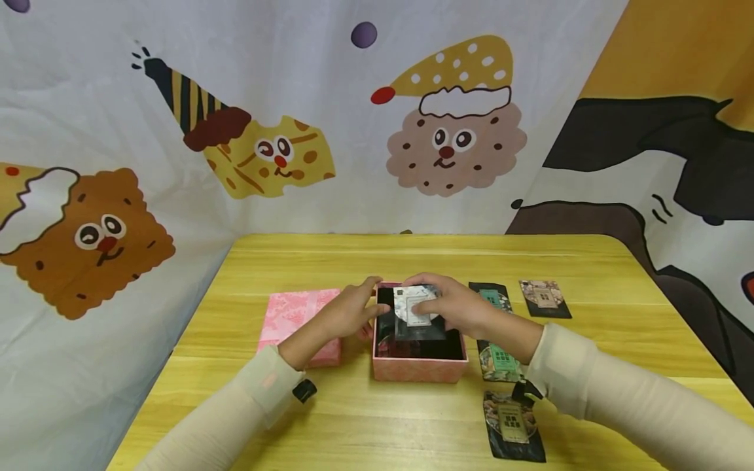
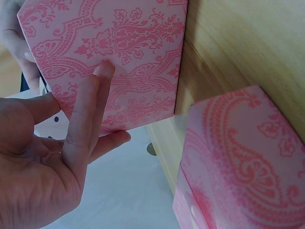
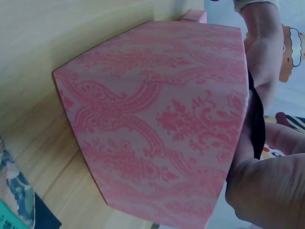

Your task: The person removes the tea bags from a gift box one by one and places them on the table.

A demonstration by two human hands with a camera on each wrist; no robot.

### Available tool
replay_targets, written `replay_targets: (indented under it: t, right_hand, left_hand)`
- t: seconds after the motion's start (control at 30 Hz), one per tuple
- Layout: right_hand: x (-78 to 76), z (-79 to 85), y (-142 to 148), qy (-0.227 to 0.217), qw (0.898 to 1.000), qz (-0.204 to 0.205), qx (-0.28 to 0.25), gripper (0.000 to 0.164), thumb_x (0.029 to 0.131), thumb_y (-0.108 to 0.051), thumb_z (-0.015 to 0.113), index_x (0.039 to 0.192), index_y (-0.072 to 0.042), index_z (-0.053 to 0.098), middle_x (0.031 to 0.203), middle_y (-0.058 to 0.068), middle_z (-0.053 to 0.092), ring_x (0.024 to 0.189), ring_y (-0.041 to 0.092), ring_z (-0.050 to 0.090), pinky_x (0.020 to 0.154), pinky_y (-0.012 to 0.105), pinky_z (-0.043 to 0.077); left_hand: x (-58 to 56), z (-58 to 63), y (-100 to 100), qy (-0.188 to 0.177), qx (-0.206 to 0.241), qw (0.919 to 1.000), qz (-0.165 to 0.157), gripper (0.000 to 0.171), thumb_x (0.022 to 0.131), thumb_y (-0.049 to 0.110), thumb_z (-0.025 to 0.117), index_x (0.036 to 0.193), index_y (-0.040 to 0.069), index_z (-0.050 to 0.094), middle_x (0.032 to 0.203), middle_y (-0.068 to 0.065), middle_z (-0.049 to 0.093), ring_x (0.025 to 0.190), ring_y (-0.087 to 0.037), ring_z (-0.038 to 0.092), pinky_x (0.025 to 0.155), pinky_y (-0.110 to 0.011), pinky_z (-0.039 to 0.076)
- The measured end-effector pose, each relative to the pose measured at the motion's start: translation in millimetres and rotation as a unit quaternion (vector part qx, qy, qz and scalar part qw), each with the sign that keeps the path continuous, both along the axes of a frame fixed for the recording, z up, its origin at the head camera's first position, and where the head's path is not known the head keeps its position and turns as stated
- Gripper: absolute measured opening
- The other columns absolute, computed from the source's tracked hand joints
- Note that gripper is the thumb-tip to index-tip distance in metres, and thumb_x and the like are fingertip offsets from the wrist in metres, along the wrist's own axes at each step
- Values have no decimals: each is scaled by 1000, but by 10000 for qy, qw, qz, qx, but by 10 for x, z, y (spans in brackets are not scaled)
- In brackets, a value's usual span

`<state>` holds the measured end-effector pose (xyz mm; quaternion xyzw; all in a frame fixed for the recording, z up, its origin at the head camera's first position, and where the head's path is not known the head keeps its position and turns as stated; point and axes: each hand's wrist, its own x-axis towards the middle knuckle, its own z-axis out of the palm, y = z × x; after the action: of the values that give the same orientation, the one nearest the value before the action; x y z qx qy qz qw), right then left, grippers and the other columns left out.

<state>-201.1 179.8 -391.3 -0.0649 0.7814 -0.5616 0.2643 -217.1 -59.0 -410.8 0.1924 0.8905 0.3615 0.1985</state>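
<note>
An open pink patterned box (image 1: 419,371) with a dark inside stands on the table before me. My right hand (image 1: 456,306) pinches a flat packet (image 1: 419,328), white-patterned above and dark below, over the box opening. In the right wrist view, the packet's dark edge (image 3: 258,124) shows beside that hand. My left hand (image 1: 351,311) holds the box's left side, its thumb near the rim and its fingers against the outer wall. The left wrist view shows those fingertips (image 2: 106,69) touching the pink pattern. The contents deep in the box are hard to make out.
A pink lid or second box (image 1: 291,317) lies left of the open box. To the right are green-labelled packets (image 1: 499,363), partly behind my right forearm, a brown-and-black packet (image 1: 544,297) farther back, and a gold-labelled packet (image 1: 512,422) in front. A printed cloth (image 1: 353,216) hangs behind the table.
</note>
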Motion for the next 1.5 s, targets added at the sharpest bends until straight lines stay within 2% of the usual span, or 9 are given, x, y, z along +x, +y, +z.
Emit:
replay_targets:
  t: [0.47,0.57,0.63,0.77,0.93,1.17,1.27,1.4,1.5]
  right_hand:
    - [-2,84,332,-252,9969,9,-746,49,104,-10,59,151,-12,47,170,18,4,149,49,21,108,79,26]
    - [7,92,422,-247,9968,-25,-755,48,104,-8,58,151,-11,47,171,18,-6,148,48,20,105,69,38]
    - [12,93,478,-278,9965,-58,-786,48,103,-7,58,150,-11,47,170,18,-5,141,45,28,92,52,48]
    - [25,96,566,-312,9951,-69,-936,48,103,-5,57,150,-10,47,165,19,7,115,31,40,68,30,40]
    - [35,102,653,-313,9941,-64,-1038,48,103,-6,58,150,-11,47,158,20,23,106,27,47,71,29,47]
    - [56,104,850,-202,9943,-57,-1044,46,103,-9,61,148,-16,50,156,21,18,103,22,40,74,31,41]
    - [72,79,949,-110,9954,-139,-937,48,103,-9,61,148,-15,50,154,23,21,74,20,34,64,27,35]
    - [87,48,1076,-84,9960,-190,-874,45,103,-10,61,147,-14,52,163,22,12,95,26,44,74,27,39]
    - [90,26,1161,-148,9959,-276,-844,43,103,-12,62,145,-16,54,168,18,7,138,36,26,94,38,44]
  left_hand:
    - [2,4,-7,155,-119,9998,-24,68,106,31,61,160,3,29,139,-28,60,54,-15,69,102,-48,52]
    - [5,8,-5,90,-86,9999,-27,68,106,30,60,160,4,28,141,-29,58,55,-17,71,100,-47,54]
    - [8,13,-4,82,-54,9999,-23,67,106,29,61,160,4,29,146,-29,54,55,-18,71,100,-46,54]
    - [13,24,-4,64,-26,10000,-25,66,106,27,61,160,4,30,147,-30,53,56,-20,72,101,-46,54]
    - [8,14,-5,38,-12,10000,-25,66,106,27,61,160,4,29,146,-29,54,57,-21,72,98,-46,55]
    - [3,7,-7,35,-47,10000,-34,67,106,28,60,160,5,29,148,-29,52,57,-21,72,100,-47,54]
    - [3,9,-7,46,-63,10000,-49,67,106,29,60,160,5,29,148,-29,52,58,-22,73,100,-47,54]
    - [1,3,-10,65,-85,9999,-50,66,106,30,60,160,5,30,147,-29,53,58,-22,73,100,-47,54]
    - [2,8,-10,74,-100,9999,-45,66,106,30,60,160,5,30,147,-29,53,57,-21,72,100,-47,54]
